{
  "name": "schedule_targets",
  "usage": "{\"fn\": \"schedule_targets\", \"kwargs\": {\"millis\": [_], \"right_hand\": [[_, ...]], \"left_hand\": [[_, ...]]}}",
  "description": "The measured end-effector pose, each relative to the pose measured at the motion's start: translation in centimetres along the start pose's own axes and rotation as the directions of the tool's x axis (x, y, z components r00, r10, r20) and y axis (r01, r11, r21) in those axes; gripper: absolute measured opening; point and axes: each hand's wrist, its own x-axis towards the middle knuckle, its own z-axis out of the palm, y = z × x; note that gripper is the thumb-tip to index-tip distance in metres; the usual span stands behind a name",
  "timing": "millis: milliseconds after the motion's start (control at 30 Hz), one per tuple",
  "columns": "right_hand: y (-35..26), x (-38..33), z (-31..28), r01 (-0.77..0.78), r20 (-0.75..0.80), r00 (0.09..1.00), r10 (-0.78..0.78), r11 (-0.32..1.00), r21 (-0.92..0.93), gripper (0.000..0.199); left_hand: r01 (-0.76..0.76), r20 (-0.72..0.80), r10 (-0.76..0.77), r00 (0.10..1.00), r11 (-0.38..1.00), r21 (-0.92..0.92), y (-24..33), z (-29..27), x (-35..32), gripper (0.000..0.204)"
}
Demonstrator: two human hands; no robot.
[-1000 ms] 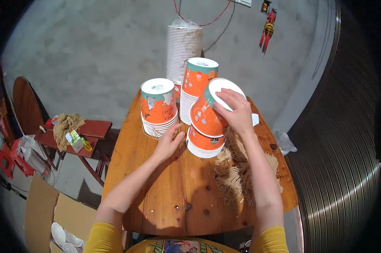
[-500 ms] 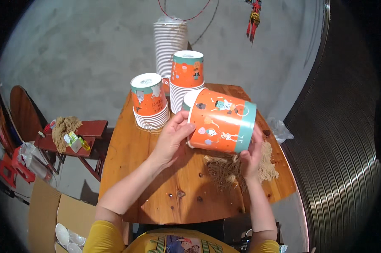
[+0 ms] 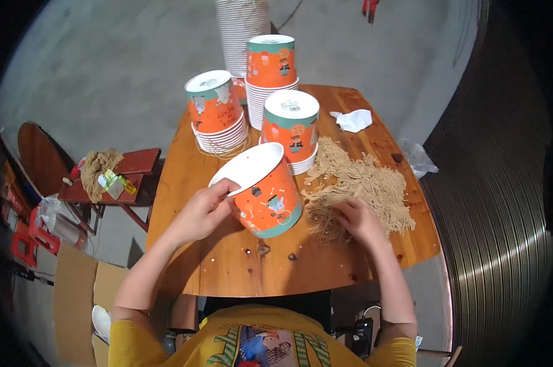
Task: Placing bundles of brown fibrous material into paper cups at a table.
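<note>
Left hand (image 3: pixel 198 212) pinches a tilted orange tub (image 3: pixel 269 205) by its nine o'clock rim, above the wooden surface (image 3: pixel 221 272). Toward three o'clock, the right hand (image 3: pixel 362 224) half curls at tan strands (image 3: pixel 377 186); whether it grips any, I cannot tell. One tub stack (image 3: pixel 291 133) stands toward one o'clock.

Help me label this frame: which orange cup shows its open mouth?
The tilted cup in the left hand; the cups topping the three shorter stacks are upside down.
</note>
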Motion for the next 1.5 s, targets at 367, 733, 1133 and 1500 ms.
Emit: {"fn": "schedule_targets", "kwargs": {"millis": [367, 733, 1133, 1500], "right_hand": [[0.4, -0.1, 0.5, -0.041, 0.032, 0.999, 0.044, 0.997, -0.065, 0.012], [-3.1, 2.1, -1.5, -0.126, -0.014, 0.989, 0.144, 0.903, 0.41, 0.004], [-4.4, 2.8, 1.1, -0.493, 0.388, 0.869, 0.307, 0.463, 0.736, 0.008], [-8.3, 2.8, 2.0, -0.289, 0.239, 0.957, 0.163, 0.533, 0.795, 0.007]], "left_hand": [[-0.005, -0.016, 0.004, 1.0, 0.994, -0.114, -0.2, 0.0, 0.5, 0.017], [-0.08, 0.001, 0.081, 0.997, 0.994, 0.072, 0.9, 0.2, 1.4, 0.018], [0.013, 0.05, -0.032, 0.998, 0.941, 0.339, 1.8, 2.9, 0.5, 0.01], [0.141, 0.085, -0.168, 0.982, 0.956, 0.256, 2.0, 2.9, 1.7, 0.013]]}}
